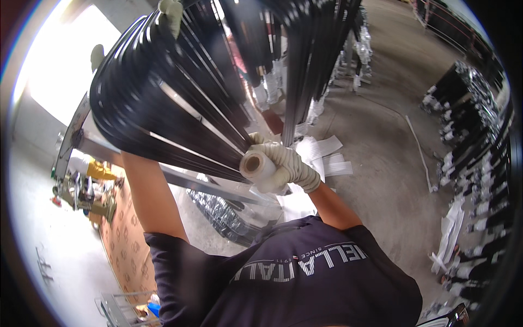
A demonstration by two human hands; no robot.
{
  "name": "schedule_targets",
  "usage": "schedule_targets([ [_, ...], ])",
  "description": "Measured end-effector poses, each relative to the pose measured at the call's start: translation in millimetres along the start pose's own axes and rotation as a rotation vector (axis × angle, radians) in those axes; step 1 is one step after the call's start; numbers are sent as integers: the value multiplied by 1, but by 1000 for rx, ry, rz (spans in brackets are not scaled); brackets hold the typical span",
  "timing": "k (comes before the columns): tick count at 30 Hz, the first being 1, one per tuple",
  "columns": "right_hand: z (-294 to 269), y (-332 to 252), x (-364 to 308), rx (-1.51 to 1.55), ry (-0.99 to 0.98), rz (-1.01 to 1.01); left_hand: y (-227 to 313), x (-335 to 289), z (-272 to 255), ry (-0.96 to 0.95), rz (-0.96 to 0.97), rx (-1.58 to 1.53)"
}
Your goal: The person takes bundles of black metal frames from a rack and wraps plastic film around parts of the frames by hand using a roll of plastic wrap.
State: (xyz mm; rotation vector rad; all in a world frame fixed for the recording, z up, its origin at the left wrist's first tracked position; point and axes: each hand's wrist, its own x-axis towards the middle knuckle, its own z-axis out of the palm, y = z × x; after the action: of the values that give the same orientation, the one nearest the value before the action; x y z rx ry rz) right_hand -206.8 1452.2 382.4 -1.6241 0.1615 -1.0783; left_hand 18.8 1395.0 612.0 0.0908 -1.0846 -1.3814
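My right hand [286,168], in a pale knit glove, is wrapped round a roll of whitish plastic film [260,169]. The roll's open cardboard core faces me. It sits against the lower edge of a thick bundle of black bent tubes [163,103], which fans across the upper left. My left forearm [150,188] reaches up behind this bundle, whose tubes hide the left hand and its fingers. At the top of the bundle a gloved hand [171,17] rests on the tubes, and another bit of glove [97,56] shows at its left edge; whose they are, I cannot tell.
A metal rail [218,187] runs beneath the bundle. Film-wrapped black parts [223,218] lie on the floor below it. White sheets [329,155] are on the floor past my right hand. Rows of wrapped black bundles [479,180] stand along the right. A bright window [68,60] is at left.
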Motion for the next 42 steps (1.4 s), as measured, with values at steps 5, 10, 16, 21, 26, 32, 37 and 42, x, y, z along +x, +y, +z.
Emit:
schedule_targets([
  [5,24,-23,28,125,-208,-41,49,-11,11,47,102,80],
  [10,34,-47,43,208,-244,-104,65,-29,2,106,153,97],
  [16,29,-66,49,236,-177,-84,78,-50,-14,164,199,84],
  [21,57,-78,47,295,-273,-81,123,-109,-5,236,278,141],
  [26,99,-110,44,120,-290,-286,155,-142,8,175,330,94],
  [32,171,-102,47,-21,-324,-505,209,-218,8,232,361,160],
  [37,206,-102,44,-91,-416,-344,233,-240,-3,188,344,89],
  [42,245,-103,49,-145,-428,-244,252,-263,-6,156,330,37],
])
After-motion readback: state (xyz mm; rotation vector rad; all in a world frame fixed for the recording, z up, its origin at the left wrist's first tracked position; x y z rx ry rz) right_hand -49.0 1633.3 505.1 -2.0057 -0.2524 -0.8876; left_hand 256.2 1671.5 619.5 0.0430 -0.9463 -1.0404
